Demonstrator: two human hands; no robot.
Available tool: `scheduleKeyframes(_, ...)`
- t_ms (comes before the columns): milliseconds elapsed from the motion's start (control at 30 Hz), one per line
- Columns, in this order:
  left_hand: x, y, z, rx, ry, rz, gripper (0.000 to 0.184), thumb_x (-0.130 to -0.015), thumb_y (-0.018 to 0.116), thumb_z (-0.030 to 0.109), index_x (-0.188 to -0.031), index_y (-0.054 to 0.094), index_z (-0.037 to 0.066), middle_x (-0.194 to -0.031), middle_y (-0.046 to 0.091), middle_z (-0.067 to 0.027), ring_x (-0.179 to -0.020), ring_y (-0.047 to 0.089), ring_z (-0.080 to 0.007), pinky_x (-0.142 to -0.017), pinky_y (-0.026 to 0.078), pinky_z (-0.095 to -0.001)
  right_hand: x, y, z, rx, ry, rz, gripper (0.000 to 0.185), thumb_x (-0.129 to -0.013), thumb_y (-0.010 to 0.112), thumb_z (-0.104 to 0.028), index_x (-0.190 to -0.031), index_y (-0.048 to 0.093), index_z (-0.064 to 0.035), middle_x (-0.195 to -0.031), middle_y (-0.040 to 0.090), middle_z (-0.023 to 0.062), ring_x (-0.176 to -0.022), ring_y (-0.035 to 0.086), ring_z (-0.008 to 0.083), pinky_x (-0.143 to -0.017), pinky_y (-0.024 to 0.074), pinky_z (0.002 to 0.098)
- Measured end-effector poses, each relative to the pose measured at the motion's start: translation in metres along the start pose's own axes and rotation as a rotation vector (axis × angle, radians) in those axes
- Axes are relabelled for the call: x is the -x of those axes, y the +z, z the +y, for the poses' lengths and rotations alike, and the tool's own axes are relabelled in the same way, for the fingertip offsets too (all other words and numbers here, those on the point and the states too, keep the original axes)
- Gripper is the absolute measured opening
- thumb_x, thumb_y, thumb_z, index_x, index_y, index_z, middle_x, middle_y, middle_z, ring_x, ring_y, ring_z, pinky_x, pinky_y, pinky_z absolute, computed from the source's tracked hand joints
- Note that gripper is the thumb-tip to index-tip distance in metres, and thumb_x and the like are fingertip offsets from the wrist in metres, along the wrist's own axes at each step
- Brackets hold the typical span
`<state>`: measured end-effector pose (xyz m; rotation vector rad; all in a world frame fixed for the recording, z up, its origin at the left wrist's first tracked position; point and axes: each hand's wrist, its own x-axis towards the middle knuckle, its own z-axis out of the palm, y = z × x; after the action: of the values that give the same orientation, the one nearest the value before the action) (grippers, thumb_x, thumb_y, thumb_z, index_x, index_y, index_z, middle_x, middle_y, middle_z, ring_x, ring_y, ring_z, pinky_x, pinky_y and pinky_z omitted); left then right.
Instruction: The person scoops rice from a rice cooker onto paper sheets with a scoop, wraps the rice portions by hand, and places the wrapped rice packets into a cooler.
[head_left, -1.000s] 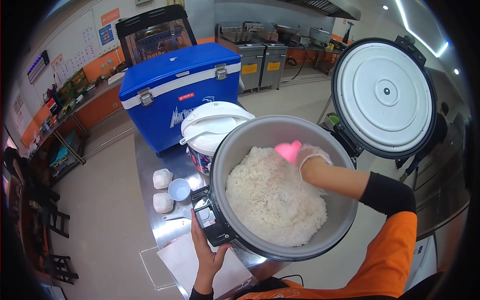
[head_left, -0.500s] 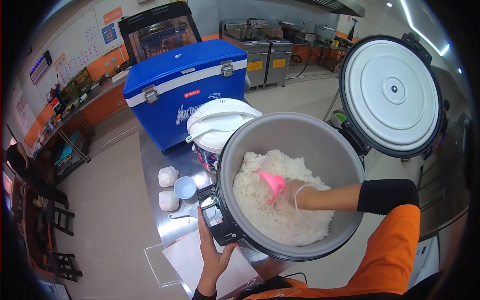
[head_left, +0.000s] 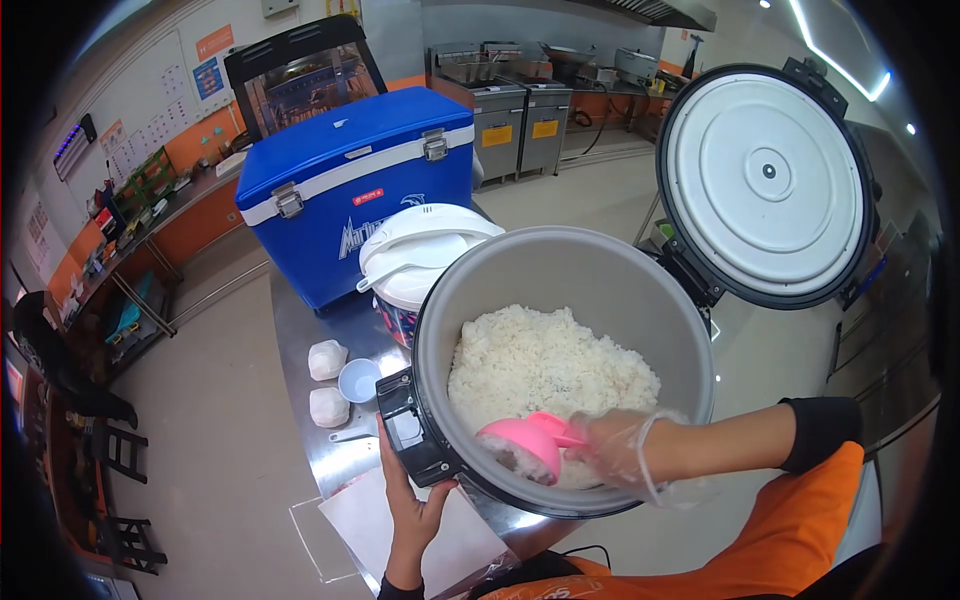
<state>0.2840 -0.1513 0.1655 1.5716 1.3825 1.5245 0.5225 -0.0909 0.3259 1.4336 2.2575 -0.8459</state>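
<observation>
A big rice cooker [head_left: 565, 245] with a grey inner pot stands with its round lid [head_left: 768, 185] swung up at the right. Cooked white rice [head_left: 550, 355] fills the lower part of the pot. In a clear plastic glove, my right hand [head_left: 625, 447] is closed round the handle of a pink scoop [head_left: 525, 440]; the scoop has rice in it and is at the pot's near side. My left hand [head_left: 415, 510] rests against the black latch [head_left: 415, 430] on the cooker's front, thumb and fingers spread, holding nothing.
Left of the cooker on the metal table [head_left: 300, 340] are two white wrapped balls [head_left: 328, 408], a pale blue cup [head_left: 360, 380], a white-lidded pot [head_left: 425, 245] and a blue cooler box [head_left: 350, 190]. White paper [head_left: 430, 540] lies in front. A person [head_left: 65, 355] is at far left.
My right hand has brought the pink scoop from the middle of the rice toward the pot's near side, and rice now shows in it. My left hand stays at the latch.
</observation>
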Motion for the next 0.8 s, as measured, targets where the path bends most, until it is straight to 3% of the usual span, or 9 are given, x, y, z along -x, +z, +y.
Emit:
scheduleKeyframes(67, 0.0, -0.001, -0.002, -0.027, 0.016, -0.007, 0.101, -0.069, 0.074, 0.03, -0.142, 0.011, -0.001, -0.149, 0.013, -0.0207, -0.134, 0.025, -0.0327, -0.107, 0.024, -0.0385, 0.0, -0.012, 0.006, 0.064, -0.001, -0.022, 0.043, -0.091, 0.048, -0.034, -0.103, 0.054, 0.0063, -0.089, 0.061, 0.0279, -0.089, 0.06, 0.0392, -0.076, 0.047, 0.0432)
scheduleKeyframes(100, -0.001, -0.001, -0.003, -0.039, 0.028, -0.01, 0.101, -0.07, 0.073, 0.031, -0.142, 0.011, -0.001, -0.149, 0.013, -0.0208, -0.134, 0.025, -0.0326, -0.107, 0.024, -0.0384, -0.012, -0.012, 0.014, 0.084, 0.075, -0.046, 0.04, -0.088, 0.051, -0.034, -0.105, 0.054, 0.0022, -0.094, 0.061, 0.027, -0.091, 0.06, 0.0381, -0.077, 0.0469, 0.0429)
scheduleKeyframes(200, 0.0, -0.001, -0.005, -0.068, 0.064, -0.009, 0.099, -0.072, 0.07, 0.034, -0.142, 0.009, -0.002, -0.148, 0.013, -0.021, -0.134, 0.025, -0.0316, -0.106, 0.024, -0.0382, -0.031, -0.015, 0.014, 0.068, 0.034, 0.04, 0.037, -0.084, 0.054, -0.033, -0.107, 0.057, -0.004, -0.098, 0.062, 0.0245, -0.092, 0.06, 0.0367, -0.079, 0.0465, 0.0426)
scheduleKeyframes(300, 0.002, 0.005, -0.002, 0.038, -0.017, -0.021, 0.099, -0.078, 0.065, 0.04, -0.143, 0.002, -0.001, -0.149, 0.008, -0.0205, -0.134, 0.023, -0.0315, -0.106, 0.024, -0.0381, -0.089, 0.04, 0.049, 0.175, -0.187, 0.107, 0.035, -0.081, 0.056, -0.034, -0.106, 0.059, -0.0089, -0.099, 0.062, 0.0226, -0.091, 0.061, 0.036, -0.079, 0.0467, 0.0424)
scheduleKeyframes(433, 0.006, 0.011, -0.01, 0.082, -0.018, -0.042, 0.1, -0.084, 0.055, 0.051, -0.142, -0.009, 0.0, -0.15, -0.003, -0.0183, -0.134, 0.019, -0.0286, -0.104, 0.026, -0.0354, -0.069, 0.044, 0.028, 0.041, -0.09, 0.111, 0.039, -0.085, 0.053, -0.033, -0.109, 0.055, -0.0033, -0.097, 0.063, 0.0232, -0.091, 0.061, 0.0365, -0.078, 0.0472, 0.0425)
scheduleKeyframes(567, 0.014, 0.012, -0.016, -0.016, -0.043, -0.03, 0.091, -0.088, 0.046, 0.053, -0.143, -0.01, 0.007, -0.146, 0.013, -0.0141, -0.12, 0.034, -0.0228, -0.101, 0.027, -0.0351, -0.023, 0.018, -0.002, 0.044, -0.019, 0.023, 0.037, -0.088, 0.05, -0.029, -0.108, 0.054, 0.0019, -0.095, 0.062, 0.0252, -0.09, 0.062, 0.0368, -0.076, 0.0479, 0.0415)
scheduleKeyframes(633, 0.007, 0.014, -0.007, -0.058, 0.061, -0.001, 0.088, -0.09, 0.045, 0.051, -0.144, -0.01, 0.008, -0.143, 0.019, -0.0134, -0.113, 0.04, -0.0212, -0.097, 0.031, -0.034, -0.006, 0.008, -0.002, 0.032, -0.032, 0.024, 0.035, -0.088, 0.049, -0.026, -0.106, 0.054, 0.0034, -0.092, 0.062, 0.0261, -0.088, 0.062, 0.0369, -0.074, 0.0481, 0.0411)
scheduleKeyframes(733, 0.006, 0.012, -0.007, 0.031, 0.026, -0.039, 0.097, -0.086, 0.055, 0.044, -0.142, -0.012, 0.001, -0.149, 0.0, -0.0181, -0.125, 0.031, -0.0249, -0.103, 0.027, -0.0353, 0.022, -0.012, -0.012, -0.015, -0.007, -0.025, 0.03, -0.089, 0.049, -0.021, -0.105, 0.054, 0.0042, -0.089, 0.062, 0.0262, -0.085, 0.062, 0.0374, -0.073, 0.0475, 0.0416)
scheduleKeyframes(800, 0.013, 0.013, -0.009, 0.031, -0.012, -0.051, 0.089, -0.09, 0.05, 0.043, -0.143, -0.011, 0.005, -0.143, 0.017, -0.0145, -0.114, 0.041, -0.0227, -0.097, 0.032, -0.0342, 0.021, -0.003, -0.008, -0.013, -0.053, -0.013, 0.031, -0.09, 0.047, -0.023, -0.103, 0.054, 0.0047, -0.086, 0.062, 0.026, -0.083, 0.062, 0.0375, -0.072, 0.0474, 0.0413)
